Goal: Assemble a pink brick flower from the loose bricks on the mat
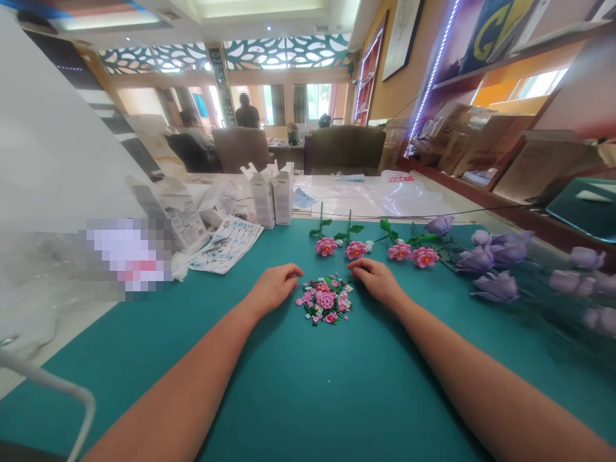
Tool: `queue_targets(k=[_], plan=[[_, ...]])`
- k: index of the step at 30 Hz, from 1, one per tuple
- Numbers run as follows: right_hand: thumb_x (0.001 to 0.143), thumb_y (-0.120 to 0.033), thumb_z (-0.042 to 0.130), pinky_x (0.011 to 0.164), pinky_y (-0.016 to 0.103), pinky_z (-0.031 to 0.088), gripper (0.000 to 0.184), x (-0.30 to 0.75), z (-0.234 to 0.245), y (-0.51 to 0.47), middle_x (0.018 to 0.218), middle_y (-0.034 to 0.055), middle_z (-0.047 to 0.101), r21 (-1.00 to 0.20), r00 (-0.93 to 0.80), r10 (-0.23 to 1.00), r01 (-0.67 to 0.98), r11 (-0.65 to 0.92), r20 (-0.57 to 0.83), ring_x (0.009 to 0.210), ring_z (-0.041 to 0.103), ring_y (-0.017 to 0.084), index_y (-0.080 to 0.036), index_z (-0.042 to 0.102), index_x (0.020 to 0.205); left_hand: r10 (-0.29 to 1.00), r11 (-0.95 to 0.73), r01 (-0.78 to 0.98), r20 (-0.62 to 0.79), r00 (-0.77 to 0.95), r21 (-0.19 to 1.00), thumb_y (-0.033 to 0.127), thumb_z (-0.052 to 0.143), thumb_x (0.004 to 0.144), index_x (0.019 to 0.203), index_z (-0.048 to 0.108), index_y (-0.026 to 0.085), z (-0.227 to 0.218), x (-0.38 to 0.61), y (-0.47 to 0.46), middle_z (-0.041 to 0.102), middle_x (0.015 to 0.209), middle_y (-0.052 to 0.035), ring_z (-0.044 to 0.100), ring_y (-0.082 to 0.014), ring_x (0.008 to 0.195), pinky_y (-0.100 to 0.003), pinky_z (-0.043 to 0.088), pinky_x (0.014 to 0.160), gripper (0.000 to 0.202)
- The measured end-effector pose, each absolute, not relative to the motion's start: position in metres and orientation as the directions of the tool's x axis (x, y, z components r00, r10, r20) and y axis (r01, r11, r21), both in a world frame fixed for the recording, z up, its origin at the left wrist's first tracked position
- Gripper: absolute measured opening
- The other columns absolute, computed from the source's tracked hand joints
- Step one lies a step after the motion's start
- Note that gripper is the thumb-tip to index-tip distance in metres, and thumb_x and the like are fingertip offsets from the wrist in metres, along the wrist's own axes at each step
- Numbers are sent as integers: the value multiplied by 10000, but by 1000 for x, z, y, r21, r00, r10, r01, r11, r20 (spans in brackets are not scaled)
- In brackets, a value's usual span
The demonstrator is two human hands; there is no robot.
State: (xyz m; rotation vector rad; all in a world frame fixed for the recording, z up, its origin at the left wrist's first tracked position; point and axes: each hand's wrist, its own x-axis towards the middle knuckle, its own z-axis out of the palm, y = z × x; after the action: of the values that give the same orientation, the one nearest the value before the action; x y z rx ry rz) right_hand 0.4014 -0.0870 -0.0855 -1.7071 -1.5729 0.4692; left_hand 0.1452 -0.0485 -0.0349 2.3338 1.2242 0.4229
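Note:
A small heap of loose building bricks (326, 300), pink, green, white and red, lies on the green mat (308, 385) between my hands. My left hand (275, 287) rests on the mat at the heap's left side, fingers loosely curved with a gap between thumb and forefinger, holding nothing. On the opposite side my right hand (378, 280) lies with its fingertips near the heap's upper right edge, also without anything in it. Just beyond, several pink brick flowers (356, 249) with green stems lie in a row.
Purple artificial roses (495, 287) lie at the right. Printed instruction sheets (227, 244), white boxes (262, 197) and an opened carton (180, 218) stand or lie at the back left. Clear plastic (399, 192) covers the surface behind the mat. People sit beyond, near chairs (344, 147).

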Motion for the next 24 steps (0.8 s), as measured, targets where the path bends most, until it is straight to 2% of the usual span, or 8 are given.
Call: queue_targets(k=[4, 8, 11, 15, 19, 24], plan=[[767, -165, 393, 649, 243, 495, 303, 402, -82, -78, 767, 36, 694, -781, 213, 963, 624, -6, 163, 700, 643, 145, -151, 639, 943, 833, -496, 701, 52, 551, 511, 185, 324, 773, 889, 643, 199, -33, 145, -47, 673, 887, -30, 594, -182, 811, -279, 431, 724, 339], [746, -142, 428, 605, 232, 483, 260, 401, -78, -72, 679, 16, 675, -754, 177, 975, 656, -18, 131, 641, 623, 141, -158, 659, 865, 830, -502, 702, 52, 556, 505, 235, 334, 796, 940, 636, 207, -29, 149, -53, 661, 801, -25, 578, -181, 752, -274, 419, 675, 336], [765, -155, 456, 681, 254, 479, 246, 399, -74, -70, 802, 39, 693, -697, 133, 980, 717, 9, 150, 746, 625, 161, -158, 673, 880, 814, -491, 690, -2, 581, 533, 289, 374, 799, 954, 624, 209, -24, 151, -60, 630, 702, -11, 561, -174, 681, -256, 394, 604, 305], [814, -144, 442, 841, 284, 428, 279, 393, -70, -67, 1016, 69, 664, -607, 32, 981, 789, 92, 190, 946, 588, 187, -164, 679, 961, 723, -514, 636, -108, 683, 575, 349, 498, 739, 786, 599, 209, -15, 148, -68, 628, 750, 6, 548, -154, 686, -230, 365, 577, 179], [833, -107, 417, 827, 293, 412, 297, 383, -70, -65, 991, 102, 645, -509, -58, 980, 848, 149, 190, 914, 576, 200, -149, 689, 948, 657, -579, 658, -203, 726, 483, 328, 572, 668, 657, 530, 202, -12, 147, -71, 579, 684, 28, 498, -134, 625, -228, 298, 518, 134], [851, -99, 413, 793, 257, 406, 289, 373, -71, -71, 923, 84, 619, -429, -122, 970, 880, 203, 209, 851, 560, 170, -159, 683, 936, 647, -628, 688, -247, 721, 364, 342, 642, 620, 624, 488, 205, -20, 152, -72, 561, 651, 35, 467, -134, 596, -238, 231, 491, 207]])
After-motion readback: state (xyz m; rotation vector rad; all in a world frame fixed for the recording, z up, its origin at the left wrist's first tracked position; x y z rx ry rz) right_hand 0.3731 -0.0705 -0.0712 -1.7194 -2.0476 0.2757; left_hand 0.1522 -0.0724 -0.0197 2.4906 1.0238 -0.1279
